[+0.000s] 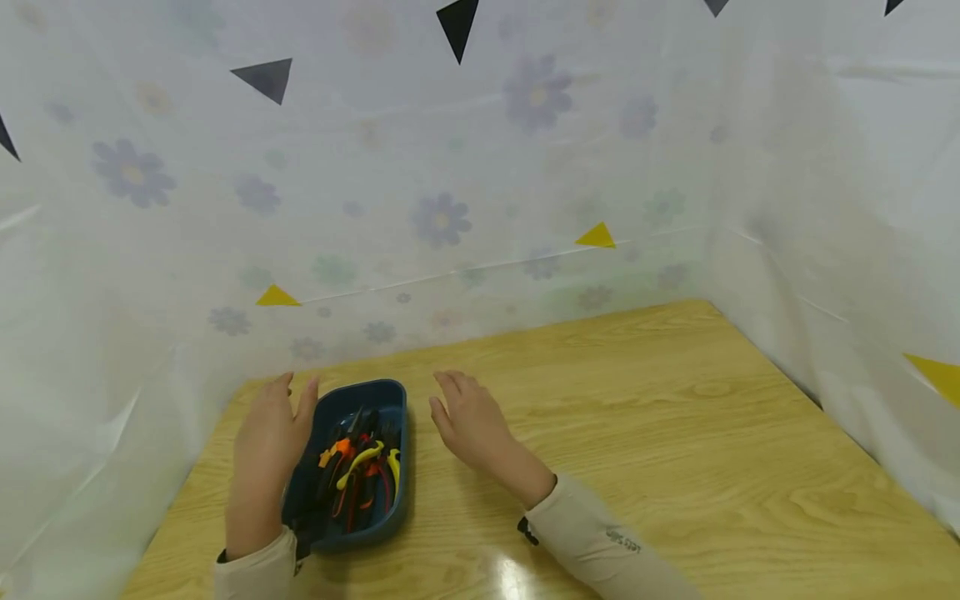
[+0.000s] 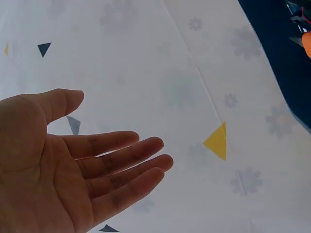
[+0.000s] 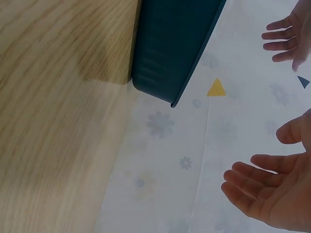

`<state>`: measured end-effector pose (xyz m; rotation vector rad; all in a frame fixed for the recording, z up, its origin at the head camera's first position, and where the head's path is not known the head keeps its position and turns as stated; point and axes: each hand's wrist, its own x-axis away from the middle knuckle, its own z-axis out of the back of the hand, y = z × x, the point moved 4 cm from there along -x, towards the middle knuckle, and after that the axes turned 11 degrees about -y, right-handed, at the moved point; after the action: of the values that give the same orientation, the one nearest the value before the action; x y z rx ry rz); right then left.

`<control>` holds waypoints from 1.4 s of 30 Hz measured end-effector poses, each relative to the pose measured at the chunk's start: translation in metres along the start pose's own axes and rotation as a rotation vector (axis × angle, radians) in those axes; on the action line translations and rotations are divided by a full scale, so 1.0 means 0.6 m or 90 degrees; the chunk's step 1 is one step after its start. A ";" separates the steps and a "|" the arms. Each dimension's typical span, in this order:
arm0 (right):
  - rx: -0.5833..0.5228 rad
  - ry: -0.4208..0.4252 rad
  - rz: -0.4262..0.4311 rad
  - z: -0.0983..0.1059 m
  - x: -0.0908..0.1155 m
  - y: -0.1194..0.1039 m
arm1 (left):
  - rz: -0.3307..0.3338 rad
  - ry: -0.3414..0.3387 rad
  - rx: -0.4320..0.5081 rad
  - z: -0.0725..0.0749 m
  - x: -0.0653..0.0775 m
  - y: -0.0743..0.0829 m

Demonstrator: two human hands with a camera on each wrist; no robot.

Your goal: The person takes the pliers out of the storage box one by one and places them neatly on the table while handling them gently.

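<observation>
A dark blue plastic bin (image 1: 397,508) stands on the table, holding several hand tools such as pliers (image 1: 360,465) with yellow, orange, red and black handles. My left hand (image 1: 268,442) is at the bin's left side, fingers extended and nothing in them; in the left wrist view its palm (image 2: 43,170) faces the camera. To the right of the bin, apart from it, my right hand (image 1: 474,423) hovers with relaxed fingers and holds nothing. The right wrist view has the bin's outer wall (image 3: 167,48) and both hands, the right one (image 3: 277,187) lower down.
The wood-grain table (image 1: 637,450) extends right of the bin. A white sheet (image 1: 480,167) with pale flowers and black and yellow triangles hangs behind and at both sides of the table.
</observation>
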<state>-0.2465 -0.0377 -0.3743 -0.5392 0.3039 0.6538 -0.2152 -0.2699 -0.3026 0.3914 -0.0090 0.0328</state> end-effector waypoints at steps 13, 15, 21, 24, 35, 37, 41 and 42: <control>-0.033 -0.061 -0.034 -0.015 0.005 -0.014 | 0.034 -0.083 -0.034 -0.001 -0.004 -0.054; -0.040 -0.067 -0.042 -0.017 0.005 -0.014 | 0.036 -0.093 -0.039 -0.003 -0.005 -0.061; -0.079 -0.091 -0.070 -0.026 0.006 -0.013 | 0.041 -0.117 -0.055 -0.011 -0.012 -0.077; -0.102 -0.106 -0.081 -0.031 0.005 -0.013 | 0.045 -0.130 -0.058 -0.016 -0.017 -0.084; -0.125 -0.140 -0.091 -0.049 0.009 -0.019 | 0.040 -0.145 -0.055 -0.028 -0.025 -0.102; -0.122 -0.143 -0.089 -0.050 0.010 -0.020 | 0.038 -0.145 -0.055 -0.029 -0.026 -0.103; -0.116 -0.141 -0.081 -0.048 0.012 -0.023 | 0.033 -0.148 -0.062 -0.031 -0.026 -0.106; -0.115 -0.141 -0.080 -0.047 0.012 -0.023 | 0.033 -0.151 -0.064 -0.032 -0.025 -0.107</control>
<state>-0.2347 -0.0595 -0.3955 -0.6475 0.0025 0.6151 -0.2282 -0.3224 -0.3453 0.2928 -0.2542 0.0366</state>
